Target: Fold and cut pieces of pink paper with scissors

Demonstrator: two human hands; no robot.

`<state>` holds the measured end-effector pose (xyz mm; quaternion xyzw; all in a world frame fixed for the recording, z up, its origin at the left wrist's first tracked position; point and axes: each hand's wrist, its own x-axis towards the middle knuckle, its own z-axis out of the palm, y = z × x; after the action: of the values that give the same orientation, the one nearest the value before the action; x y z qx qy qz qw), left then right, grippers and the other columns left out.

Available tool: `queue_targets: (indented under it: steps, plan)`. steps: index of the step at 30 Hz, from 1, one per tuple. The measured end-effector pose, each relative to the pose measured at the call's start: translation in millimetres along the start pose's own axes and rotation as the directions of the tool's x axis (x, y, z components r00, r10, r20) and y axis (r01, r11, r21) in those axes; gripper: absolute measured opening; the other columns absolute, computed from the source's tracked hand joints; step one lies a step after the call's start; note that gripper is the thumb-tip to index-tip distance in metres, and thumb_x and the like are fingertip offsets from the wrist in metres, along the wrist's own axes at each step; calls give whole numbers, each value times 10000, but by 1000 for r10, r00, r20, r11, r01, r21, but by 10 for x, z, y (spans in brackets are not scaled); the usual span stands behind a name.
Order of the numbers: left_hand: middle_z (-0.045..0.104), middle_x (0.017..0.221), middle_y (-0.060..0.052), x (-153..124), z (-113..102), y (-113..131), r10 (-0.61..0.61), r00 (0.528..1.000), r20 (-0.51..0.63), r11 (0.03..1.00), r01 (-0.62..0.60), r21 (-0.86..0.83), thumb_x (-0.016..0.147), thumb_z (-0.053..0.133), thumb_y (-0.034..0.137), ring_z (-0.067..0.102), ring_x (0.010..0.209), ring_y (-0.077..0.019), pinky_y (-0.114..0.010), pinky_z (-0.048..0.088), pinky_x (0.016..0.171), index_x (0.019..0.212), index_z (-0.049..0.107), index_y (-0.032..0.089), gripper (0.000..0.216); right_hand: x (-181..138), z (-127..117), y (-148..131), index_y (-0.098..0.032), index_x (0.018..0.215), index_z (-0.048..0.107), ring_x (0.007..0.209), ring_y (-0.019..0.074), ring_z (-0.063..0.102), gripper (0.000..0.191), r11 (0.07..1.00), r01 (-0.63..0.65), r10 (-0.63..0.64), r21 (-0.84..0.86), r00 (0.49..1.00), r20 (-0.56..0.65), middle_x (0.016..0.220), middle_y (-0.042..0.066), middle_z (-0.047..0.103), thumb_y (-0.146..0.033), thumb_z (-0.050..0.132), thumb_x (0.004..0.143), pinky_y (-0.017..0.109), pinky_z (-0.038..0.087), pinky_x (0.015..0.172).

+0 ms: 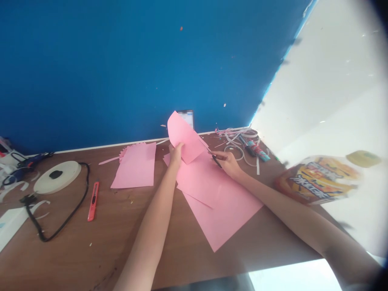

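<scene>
My left hand [176, 154] pinches the lower edge of a pink paper piece [183, 137] and holds it upright above the brown table [121, 226]. My right hand [226, 161] is closed around dark-handled scissors [216, 160], whose tip meets the right edge of that raised piece. Beneath both hands lie large pink sheets [218, 202], overlapping and angled toward the near edge. Another pink sheet stack [136, 165] lies flat to the left of my left hand.
A red utility knife [93, 201] lies left of the sheets. Beside it a black cable [65, 220] loops from a white round device [57, 176]. White paper strips and markers [251, 146] crowd the back right corner. A printed snack bag [318, 178] sits at right. Blue wall behind.
</scene>
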<state>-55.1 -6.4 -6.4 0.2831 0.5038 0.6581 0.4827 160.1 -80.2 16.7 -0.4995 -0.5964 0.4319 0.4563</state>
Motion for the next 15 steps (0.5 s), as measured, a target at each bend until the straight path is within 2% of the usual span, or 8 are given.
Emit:
queue_targets:
  steps: [15]
  plan:
    - [647,1062,-65,-22,20,35,-10,1000,-25,1000,9,-7,670,743,225,633,1014,-225,-375,512,909,1019,521,217,414,-9,-2,-17,-83,1035,729,524,86,329,504,1000,4,-4,-15,1000,20,541,-32,452,-399,661,648,245,284,496]
